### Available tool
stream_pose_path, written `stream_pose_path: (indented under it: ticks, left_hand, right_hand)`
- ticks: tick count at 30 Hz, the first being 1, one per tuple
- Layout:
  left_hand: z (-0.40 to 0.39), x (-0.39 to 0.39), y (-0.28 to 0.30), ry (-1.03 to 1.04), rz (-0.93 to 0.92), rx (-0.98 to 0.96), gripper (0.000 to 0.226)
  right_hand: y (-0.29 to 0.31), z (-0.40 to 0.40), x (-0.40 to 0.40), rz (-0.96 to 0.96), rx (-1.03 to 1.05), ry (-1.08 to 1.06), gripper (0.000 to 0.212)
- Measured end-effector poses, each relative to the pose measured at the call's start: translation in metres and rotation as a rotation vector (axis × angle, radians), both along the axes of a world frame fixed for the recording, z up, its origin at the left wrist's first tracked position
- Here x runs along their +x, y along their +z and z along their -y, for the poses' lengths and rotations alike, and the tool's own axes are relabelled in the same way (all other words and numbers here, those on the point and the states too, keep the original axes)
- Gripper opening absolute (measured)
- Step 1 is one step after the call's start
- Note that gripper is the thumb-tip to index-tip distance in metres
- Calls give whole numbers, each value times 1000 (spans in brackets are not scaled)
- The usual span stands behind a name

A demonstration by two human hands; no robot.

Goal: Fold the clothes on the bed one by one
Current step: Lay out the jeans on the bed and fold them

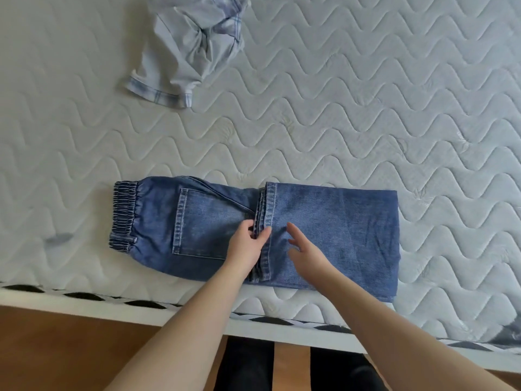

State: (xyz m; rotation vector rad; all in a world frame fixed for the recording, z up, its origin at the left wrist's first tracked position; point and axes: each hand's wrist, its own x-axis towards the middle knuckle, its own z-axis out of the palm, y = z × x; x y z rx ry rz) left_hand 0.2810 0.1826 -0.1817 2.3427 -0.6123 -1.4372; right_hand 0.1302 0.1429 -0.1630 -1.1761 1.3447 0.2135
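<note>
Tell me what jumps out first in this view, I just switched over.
The blue jeans lie half-folded near the bed's front edge, legs doubled back over the seat. The left hand pinches the leg hems, the right hand rests open beside it. A crumpled pale shirt waits at the far side.

Both bare forearms reach forward side by side. The left hand has thumb and fingers curled in a pinch, while the right hand lies flat, its fingers straight and spread.
</note>
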Motion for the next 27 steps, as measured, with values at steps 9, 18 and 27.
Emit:
stream_pose_path:
  ticks: [9,18,27]
  left_hand:
    - [-17,4,-12,-158,37,-177,52]
    - [-59,-1,-18,-98,31,59,38]
    - [-74,3,-18,-38,-83,35,40]
  right_hand:
    - [-22,4,1,-25,-176,166,62]
    - [-42,-61,-7,-215,-550,828,70]
    - [-57,-69,-12,-45,-851,508,31]
